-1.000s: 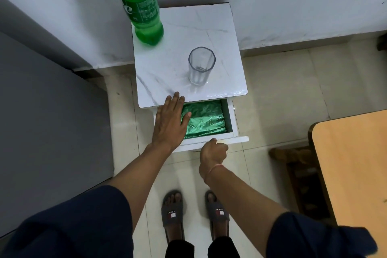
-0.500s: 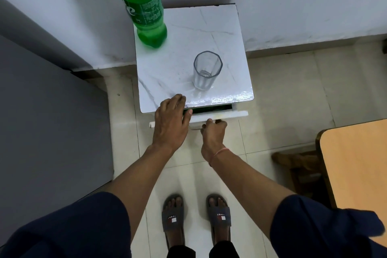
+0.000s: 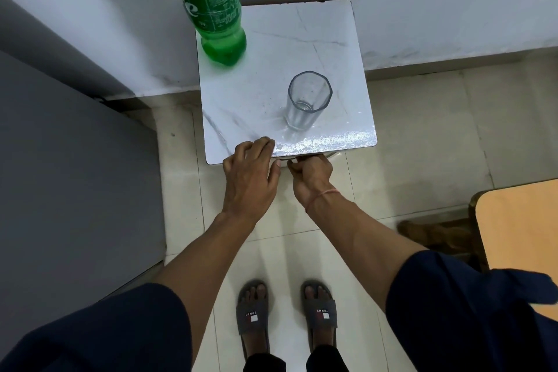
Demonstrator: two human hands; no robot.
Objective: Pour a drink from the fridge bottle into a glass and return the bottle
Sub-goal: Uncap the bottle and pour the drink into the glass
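Observation:
A green plastic bottle [image 3: 211, 9] stands upright at the back left corner of a small white marble-top cabinet [image 3: 302, 39]; its cap is out of frame. An empty clear glass [image 3: 308, 100] stands upright near the cabinet's front, to the right of centre. My left hand [image 3: 250, 178] rests with bent fingers on the front edge of the cabinet top, holding nothing. My right hand [image 3: 311, 175] is curled against the drawer front just under that edge, below the glass. The drawer is pushed in and almost hidden.
A grey fridge door [image 3: 75, 175] fills the left side. White walls meet behind the cabinet. A wooden table [image 3: 519, 220] with a dark wooden seat [image 3: 437, 235] under it stands at the right. My sandalled feet [image 3: 287, 317] are on the tiled floor.
The drawer, open a second ago with green foil inside, has slid shut under my right hand. My left hand stayed on the cabinet's front edge.

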